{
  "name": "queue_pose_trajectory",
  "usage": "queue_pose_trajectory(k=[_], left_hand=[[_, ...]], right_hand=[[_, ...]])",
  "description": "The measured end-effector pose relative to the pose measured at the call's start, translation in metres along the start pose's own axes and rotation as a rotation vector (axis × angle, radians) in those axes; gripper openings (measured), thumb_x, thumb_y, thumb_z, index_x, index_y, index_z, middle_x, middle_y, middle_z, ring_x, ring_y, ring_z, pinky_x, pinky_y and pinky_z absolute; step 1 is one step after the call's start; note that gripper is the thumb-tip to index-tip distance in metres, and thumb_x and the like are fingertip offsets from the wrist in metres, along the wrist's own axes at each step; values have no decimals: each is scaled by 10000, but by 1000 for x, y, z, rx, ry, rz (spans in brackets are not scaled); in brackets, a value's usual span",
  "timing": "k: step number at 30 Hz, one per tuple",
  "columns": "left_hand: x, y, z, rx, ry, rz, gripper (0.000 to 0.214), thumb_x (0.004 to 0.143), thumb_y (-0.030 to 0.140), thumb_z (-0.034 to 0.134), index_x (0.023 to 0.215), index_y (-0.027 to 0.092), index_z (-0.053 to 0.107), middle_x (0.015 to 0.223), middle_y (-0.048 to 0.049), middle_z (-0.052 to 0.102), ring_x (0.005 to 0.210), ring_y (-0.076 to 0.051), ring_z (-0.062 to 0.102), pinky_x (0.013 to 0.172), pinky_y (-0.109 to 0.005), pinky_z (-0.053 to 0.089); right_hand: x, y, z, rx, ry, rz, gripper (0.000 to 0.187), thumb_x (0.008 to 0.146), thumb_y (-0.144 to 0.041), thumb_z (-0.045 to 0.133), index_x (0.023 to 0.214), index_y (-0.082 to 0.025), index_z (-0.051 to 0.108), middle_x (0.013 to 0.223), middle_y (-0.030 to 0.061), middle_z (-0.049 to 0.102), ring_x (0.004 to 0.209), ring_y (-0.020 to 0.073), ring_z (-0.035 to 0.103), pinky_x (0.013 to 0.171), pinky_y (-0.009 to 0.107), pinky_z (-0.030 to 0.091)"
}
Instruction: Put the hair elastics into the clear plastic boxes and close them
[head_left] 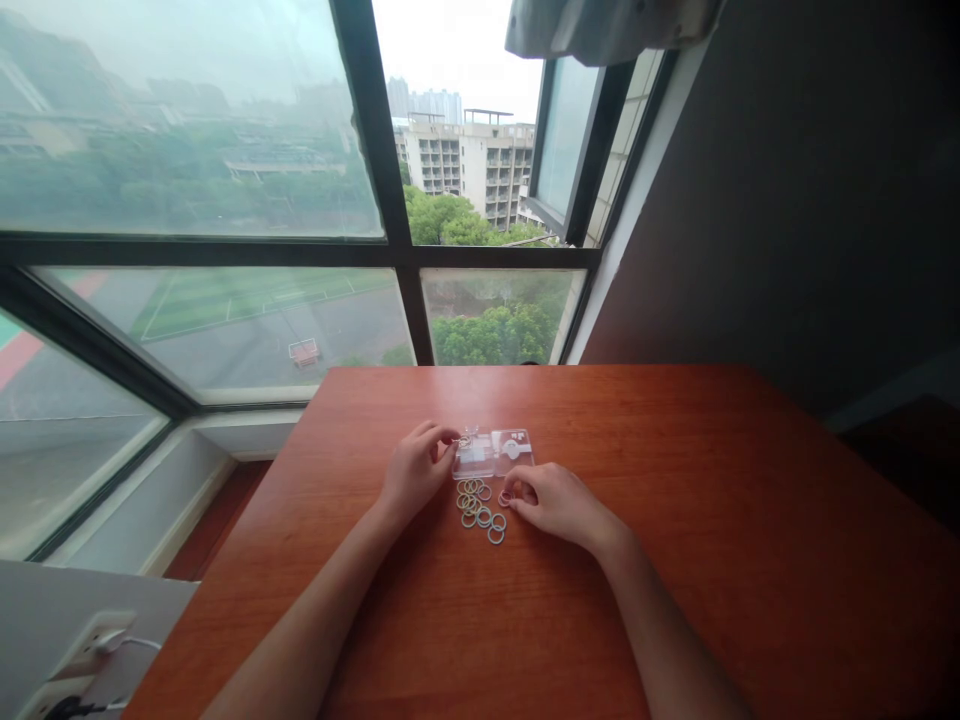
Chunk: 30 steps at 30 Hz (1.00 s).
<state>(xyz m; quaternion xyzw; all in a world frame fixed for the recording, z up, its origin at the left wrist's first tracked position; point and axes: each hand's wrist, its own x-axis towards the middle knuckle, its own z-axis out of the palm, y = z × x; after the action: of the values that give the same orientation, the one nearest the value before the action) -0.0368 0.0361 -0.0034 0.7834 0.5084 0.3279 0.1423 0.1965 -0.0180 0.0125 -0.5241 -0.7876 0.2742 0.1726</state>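
A clear plastic box (472, 466) lies opened flat on the table, its lid (513, 450) folded out to the right. My left hand (420, 468) is at the box's left edge, thumb and forefinger closed on it. Beside those fingertips, a pale hair tie (464, 441) lies in the left part of the box. In front of the box is a loose cluster of hair ties (470, 503), yellowish, grey and bluish, some overlapping. My right hand (553, 500) pinches a pink hair tie (504, 498) just right of the cluster, low over the table.
The reddish-brown wooden table (570, 630) reaches to the window frame (405, 255). A dark wall (772, 200) rises on the right. At lower left, a wall socket (94, 645) has plugs and cords in it, beside the table's left edge.
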Motion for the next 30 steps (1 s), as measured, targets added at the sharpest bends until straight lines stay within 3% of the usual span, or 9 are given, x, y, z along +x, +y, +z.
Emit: queue_pose_trajectory(k=[7,30], left_hand=[[0,4,-3,-10,-24,11,136,850,198,522,879,183,653,766,-7,564,626,-112,485,606,-220,391],[-1,11,-9,-19,-26,40,131,840,189,543,898,191,661,815,-11,600,620,-101,500,592,-213,401]], right_hand=[[3,0,3,-14,-21,11,111,838,-228,580,826,-231,691,691,-27,654,620,103,551,571,202,300],[3,6,-1,-62,99,21,95,840,-226,572,812,-211,661,764,-2,682,661,121,569,592,219,308]])
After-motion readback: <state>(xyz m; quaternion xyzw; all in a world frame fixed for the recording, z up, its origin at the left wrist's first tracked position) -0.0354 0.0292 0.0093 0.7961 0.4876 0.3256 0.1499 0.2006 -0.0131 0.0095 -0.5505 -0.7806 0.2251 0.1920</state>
